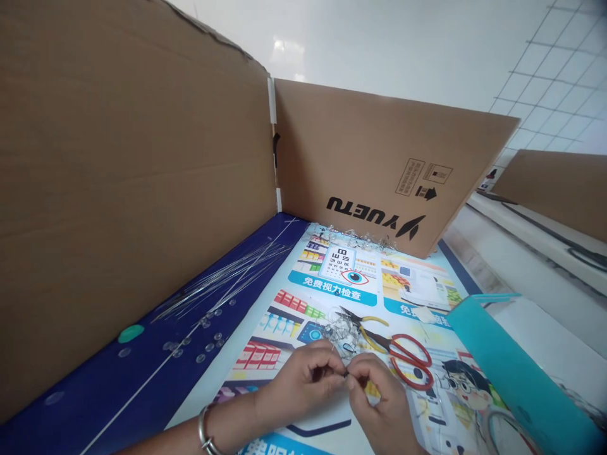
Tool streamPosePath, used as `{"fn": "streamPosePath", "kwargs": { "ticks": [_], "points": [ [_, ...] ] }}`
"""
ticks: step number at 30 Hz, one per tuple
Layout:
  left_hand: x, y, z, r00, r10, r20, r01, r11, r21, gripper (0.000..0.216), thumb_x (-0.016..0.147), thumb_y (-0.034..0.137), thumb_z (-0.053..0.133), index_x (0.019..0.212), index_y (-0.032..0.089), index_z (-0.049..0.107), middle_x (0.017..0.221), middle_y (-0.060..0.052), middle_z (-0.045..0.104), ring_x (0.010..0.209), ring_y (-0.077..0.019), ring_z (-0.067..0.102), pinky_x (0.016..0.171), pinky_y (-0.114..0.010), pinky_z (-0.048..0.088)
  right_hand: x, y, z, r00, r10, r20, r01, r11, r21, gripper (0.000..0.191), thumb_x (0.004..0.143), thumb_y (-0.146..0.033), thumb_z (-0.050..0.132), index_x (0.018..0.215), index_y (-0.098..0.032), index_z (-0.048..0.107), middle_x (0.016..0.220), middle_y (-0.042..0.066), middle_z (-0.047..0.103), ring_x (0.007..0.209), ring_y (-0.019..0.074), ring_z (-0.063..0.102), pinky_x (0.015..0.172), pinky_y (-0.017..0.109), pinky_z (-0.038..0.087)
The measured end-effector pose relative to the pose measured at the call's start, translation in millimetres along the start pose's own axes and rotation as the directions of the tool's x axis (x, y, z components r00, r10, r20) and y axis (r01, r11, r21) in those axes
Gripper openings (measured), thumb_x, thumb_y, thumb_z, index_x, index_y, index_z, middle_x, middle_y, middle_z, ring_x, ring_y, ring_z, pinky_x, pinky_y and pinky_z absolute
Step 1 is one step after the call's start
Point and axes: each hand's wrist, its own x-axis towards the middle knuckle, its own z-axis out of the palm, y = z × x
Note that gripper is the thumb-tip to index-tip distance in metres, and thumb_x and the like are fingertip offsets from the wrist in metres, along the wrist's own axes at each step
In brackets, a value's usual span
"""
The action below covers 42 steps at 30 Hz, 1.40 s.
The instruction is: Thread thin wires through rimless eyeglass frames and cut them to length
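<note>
My left hand and my right hand meet fingertip to fingertip above the printed sheet. Both are closed in a pinch on a tiny dark piece, too small to name. A metal bangle circles my left wrist. Just beyond the fingers lies a tangled heap of thin wire pieces and clear bits. Scissors with red handles rest right of the heap, beside a plier-like tool with yellow handles.
Cardboard panels stand behind and along the left. Long thin wires and several clear discs lie on the blue surface at left, near a green disc. More clear pieces line the back panel. A teal open box sits at right.
</note>
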Motion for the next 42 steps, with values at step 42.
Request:
{"fn": "streamPosePath", "kwargs": {
  "ticks": [42],
  "points": [
    [-14,0,4,0.983,-0.162,0.086,0.165,0.986,-0.029,0.034,0.088,0.012,0.031,0.120,0.022,0.037,0.106,-0.006,0.062,0.075,-0.0130,0.062,0.070,-0.025,0.050,-7,18,1,0.900,0.436,0.010,-0.433,0.891,0.136,0.018,0.080,-0.032,0.053,0.071,-0.018,0.055,0.062,-0.002,0.047,0.056,0.0117,0.043,0.051,0.020,0.037]
  ]
}}
